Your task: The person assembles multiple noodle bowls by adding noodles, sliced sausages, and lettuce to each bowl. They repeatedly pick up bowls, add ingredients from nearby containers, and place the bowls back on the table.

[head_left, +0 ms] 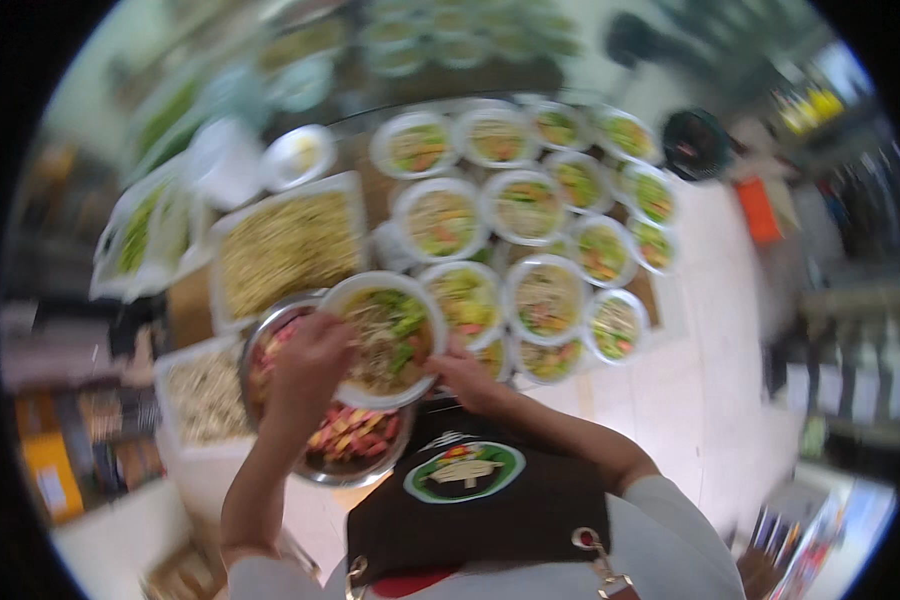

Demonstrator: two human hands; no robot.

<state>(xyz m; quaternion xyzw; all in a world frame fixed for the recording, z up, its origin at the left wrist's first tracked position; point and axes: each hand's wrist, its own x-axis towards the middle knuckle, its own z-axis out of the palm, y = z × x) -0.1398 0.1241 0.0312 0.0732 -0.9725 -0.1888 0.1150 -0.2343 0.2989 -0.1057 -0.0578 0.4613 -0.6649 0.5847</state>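
Observation:
My right hand (470,378) grips the right rim of a white bowl (382,399), which is tilted toward me. Inside it are green leaves (402,318) and pale shreds (372,335). My left hand (315,350) is closed at the bowl's left rim, its fingers bunched and a little blurred; I cannot make out what they hold. Beneath the hand and bowl sits a metal bowl (345,478) of pink and yellow pieces (355,432), partly hidden by my forearm.
Several filled white bowls (440,218) crowd the table to the right. At left are a tray of yellowish strips (290,250), a tray of pale shreds (208,395), and a plastic bag of greens (145,230). A white bowl (298,157) with something yellow stands behind.

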